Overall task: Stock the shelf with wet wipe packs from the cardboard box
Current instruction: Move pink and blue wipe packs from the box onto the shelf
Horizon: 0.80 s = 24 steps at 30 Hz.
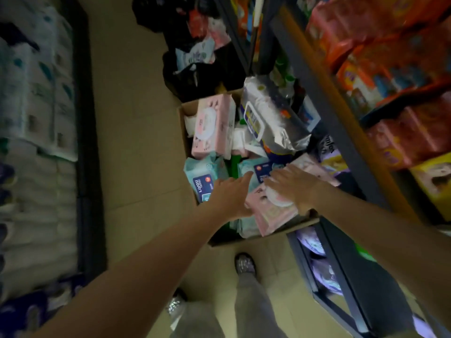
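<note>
Over the open brown cardboard box (186,113) on the tan floor (136,118): right hand (290,185) lies flat, fingers (272,182) straight and spread, pressing on a pale pink soft wet wipe pack with a white round lid (271,213) at the box's near right corner. Left hand (230,197) reaches in beside it, fingers extended and loosely apart, holding nothing; index tip touches or just clears a light blue wipe pack (246,167), can't tell which. Box is crammed: another pink pack with white lid (212,125) at far left, a blue pack with dark blue label (199,176), a white-and-silver pack (268,123). Label reads roughly "Lixou", blurred. Box's right side sits tight against the dark metal shelf rack (327,93); open floor to the left, up to stacked white tissue bundles (36,118). Black bags (202,76) block the far end.
</note>
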### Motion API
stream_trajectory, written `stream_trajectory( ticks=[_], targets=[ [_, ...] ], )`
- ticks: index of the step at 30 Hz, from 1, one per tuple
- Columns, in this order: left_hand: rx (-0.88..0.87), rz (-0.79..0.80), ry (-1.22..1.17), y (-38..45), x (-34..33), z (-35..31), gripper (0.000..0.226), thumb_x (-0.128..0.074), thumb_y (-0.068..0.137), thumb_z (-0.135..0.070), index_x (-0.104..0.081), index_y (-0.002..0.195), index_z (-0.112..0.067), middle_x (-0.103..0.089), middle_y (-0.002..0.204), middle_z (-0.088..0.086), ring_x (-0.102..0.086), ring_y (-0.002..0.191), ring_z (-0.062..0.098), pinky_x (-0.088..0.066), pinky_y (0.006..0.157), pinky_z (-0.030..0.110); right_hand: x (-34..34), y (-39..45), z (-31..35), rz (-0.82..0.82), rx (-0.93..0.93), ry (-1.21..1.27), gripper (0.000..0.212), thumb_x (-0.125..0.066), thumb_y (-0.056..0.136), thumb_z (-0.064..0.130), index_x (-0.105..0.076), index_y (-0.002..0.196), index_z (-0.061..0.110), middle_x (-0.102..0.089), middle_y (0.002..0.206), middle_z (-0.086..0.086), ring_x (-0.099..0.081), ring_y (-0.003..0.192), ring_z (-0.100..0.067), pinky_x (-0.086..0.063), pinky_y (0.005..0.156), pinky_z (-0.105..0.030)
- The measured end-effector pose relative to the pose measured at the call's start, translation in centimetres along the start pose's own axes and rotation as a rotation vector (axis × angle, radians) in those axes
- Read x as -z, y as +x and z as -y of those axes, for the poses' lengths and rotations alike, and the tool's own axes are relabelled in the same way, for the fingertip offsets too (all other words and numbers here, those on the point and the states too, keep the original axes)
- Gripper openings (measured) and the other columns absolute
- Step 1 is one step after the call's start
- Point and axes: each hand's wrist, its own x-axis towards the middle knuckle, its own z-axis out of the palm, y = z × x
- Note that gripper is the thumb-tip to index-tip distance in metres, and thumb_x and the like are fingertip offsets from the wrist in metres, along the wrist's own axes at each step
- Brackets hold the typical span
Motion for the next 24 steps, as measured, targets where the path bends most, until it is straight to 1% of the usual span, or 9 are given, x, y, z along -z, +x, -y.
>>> stream_trajectory(
  ticks=[3, 5, 8, 10, 12, 14, 16, 21, 24],
  targets=[
    [0.022, 0.028, -0.032, 0.3, -0.5, 1.0, 0.099, -0.07, 0.076, -0.042, -0.007, 0.148, -0.016, -0.04, 0.146, 0.002, -0.04, 0.132, 0.026, -0.026, 0.107, 0.045, 0.3, 1.4, 0.0, -0.061, 0.034, -0.062, 0.092, -0.072, 0.073, 0.024, -0.016, 0.144, 0.013, -0.03, 0.141, -0.01, -0.033, 0.13, -0.03, -0.024, 0.109, -0.039],
    [0.02, 0.085, -0.073, 0.3, -0.2, 1.2, 0.107, -0.072, 0.073, -0.044, -0.003, 0.149, -0.017, -0.035, 0.15, 0.003, -0.035, 0.135, 0.026, -0.025, 0.111, 0.048, 1.3, 0.7, -0.2, -0.031, 0.06, -0.03, 0.094, -0.075, 0.067, 0.026, -0.019, 0.141, 0.013, -0.032, 0.137, -0.008, -0.036, 0.125, -0.027, -0.029, 0.103, -0.035],
    [-0.052, 0.147, -0.184, -0.8, 2.5, 1.9, 0.114, -0.077, 0.068, -0.046, -0.003, 0.15, -0.02, -0.022, 0.155, 0.003, -0.022, 0.142, 0.023, -0.023, 0.114, 0.038, 4.4, -1.1, -0.5, -0.04, 0.068, 0.105, 0.09, -0.074, 0.066, 0.035, -0.025, 0.137, 0.011, -0.035, 0.132, -0.006, -0.038, 0.118, -0.025, -0.032, 0.088, -0.034],
    [-0.057, 0.116, -0.222, -2.5, 5.4, 3.0, 0.114, -0.078, 0.066, -0.047, -0.006, 0.15, -0.021, -0.018, 0.156, 0.001, -0.017, 0.144, 0.02, -0.02, 0.115, 0.032, 8.5, -2.3, -0.5, -0.067, 0.104, 0.215, 0.091, -0.074, 0.063, 0.04, -0.026, 0.136, 0.013, -0.038, 0.127, -0.005, -0.04, 0.113, -0.024, -0.035, 0.085, -0.031],
    [-0.009, 0.034, -0.198, -5.0, 8.7, 4.8, 0.113, -0.078, 0.064, -0.052, -0.009, 0.149, -0.021, -0.017, 0.156, -0.001, -0.017, 0.144, 0.021, -0.019, 0.116, 0.035, 14.3, -3.3, 0.4, -0.128, 0.133, 0.257, 0.08, -0.076, 0.062, 0.04, -0.036, 0.126, 0.014, -0.042, 0.12, -0.004, -0.044, 0.107, -0.023, -0.045, 0.088, -0.035],
    [0.07, -0.086, -0.057, -7.6, 12.4, 7.2, 0.117, -0.075, 0.061, -0.058, -0.008, 0.149, -0.018, -0.015, 0.156, 0.001, -0.018, 0.142, 0.026, -0.017, 0.116, 0.04, 21.2, -4.3, 2.0, -0.24, 0.172, 0.171, 0.071, -0.077, 0.061, 0.038, -0.041, 0.117, 0.013, -0.044, 0.116, -0.004, -0.045, 0.103, -0.023, -0.046, 0.088, -0.038],
    [0.173, -0.265, 0.048, -11.2, 16.6, 10.4, 0.117, -0.073, 0.06, -0.06, -0.012, 0.147, -0.011, -0.024, 0.15, 0.008, -0.027, 0.135, 0.028, -0.022, 0.115, 0.038, 28.9, -5.6, 4.4, -0.387, 0.202, 0.005, 0.076, -0.077, 0.061, 0.039, -0.041, 0.122, 0.011, -0.044, 0.118, -0.005, -0.044, 0.106, -0.024, -0.038, 0.085, -0.034],
    [0.408, -0.92, 0.159, -25.8, 26.9, 19.2, 0.098, -0.066, 0.054, -0.065, -0.039, 0.13, -0.009, -0.047, 0.124, 0.004, -0.045, 0.111, 0.028, -0.036, 0.095, 0.034, 47.9, -11.1, 12.7, -0.906, 0.231, -0.284, 0.086, -0.077, 0.059, 0.05, -0.035, 0.126, 0.015, -0.04, 0.124, -0.002, -0.041, 0.116, -0.024, -0.033, 0.093, -0.037],
    [0.408, -1.355, 0.342, -36.3, 31.8, 24.4, 0.088, -0.05, 0.051, -0.073, -0.056, 0.107, -0.006, -0.06, 0.1, 0.008, -0.057, 0.088, 0.032, -0.046, 0.076, 0.036, 56.4, -14.3, 19.2, -1.288, 0.272, -0.257, 0.09, -0.07, 0.062, 0.06, -0.036, 0.133, 0.016, -0.04, 0.131, -0.002, -0.039, 0.123, -0.025, -0.028, 0.105, -0.038]
  ],
)
